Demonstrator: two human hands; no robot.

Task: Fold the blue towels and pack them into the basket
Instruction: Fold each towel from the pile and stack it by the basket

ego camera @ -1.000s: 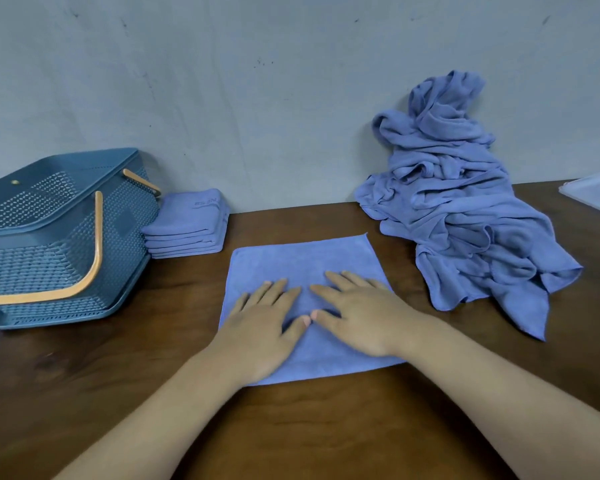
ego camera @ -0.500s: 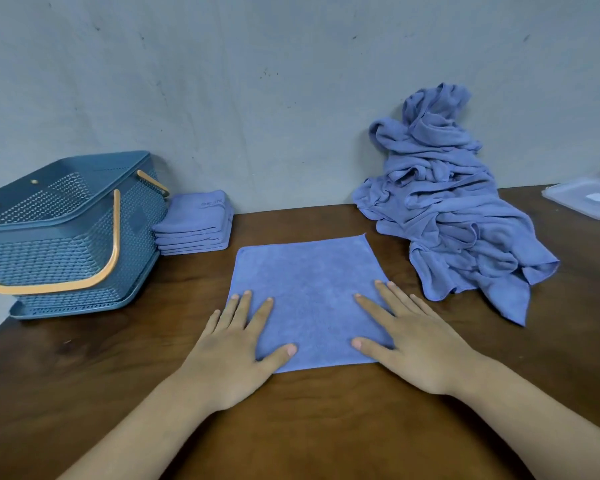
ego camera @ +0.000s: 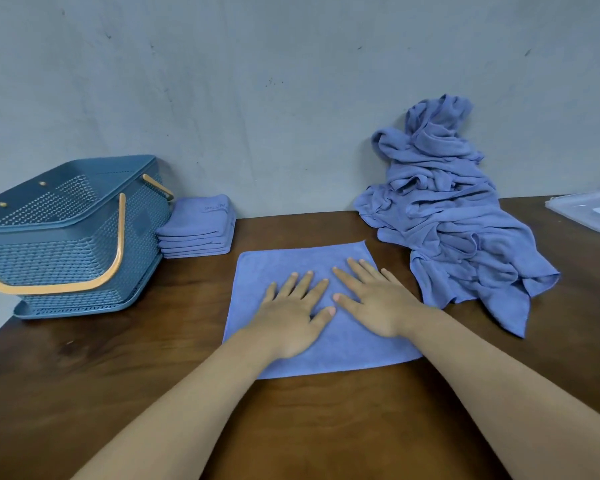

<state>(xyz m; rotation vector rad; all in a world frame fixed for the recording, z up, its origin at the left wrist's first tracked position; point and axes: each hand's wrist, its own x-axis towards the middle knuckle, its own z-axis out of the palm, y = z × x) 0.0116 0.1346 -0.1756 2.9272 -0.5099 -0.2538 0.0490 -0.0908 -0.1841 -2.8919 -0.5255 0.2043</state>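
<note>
Pressing flat on the spread towel (ego camera: pixel 293 259), the left hand (ego camera: pixel 291 317) and right hand (ego camera: pixel 374 299) lie side by side, fingers straight, gripping nothing. Half a second ago they sat apart at its near corners, so a smoothing stroke has ended and folding can likely begin. Beyond the left hand wait the folded stack (ego camera: pixel 196 230) and basket (ego camera: pixel 66 244); beyond the right, the unfolded heap (ego camera: pixel 458 237).

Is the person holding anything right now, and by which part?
Nothing is gripped. The left hand and right hand lie flat, fingers straight, on the middle of the spread towel.
</note>
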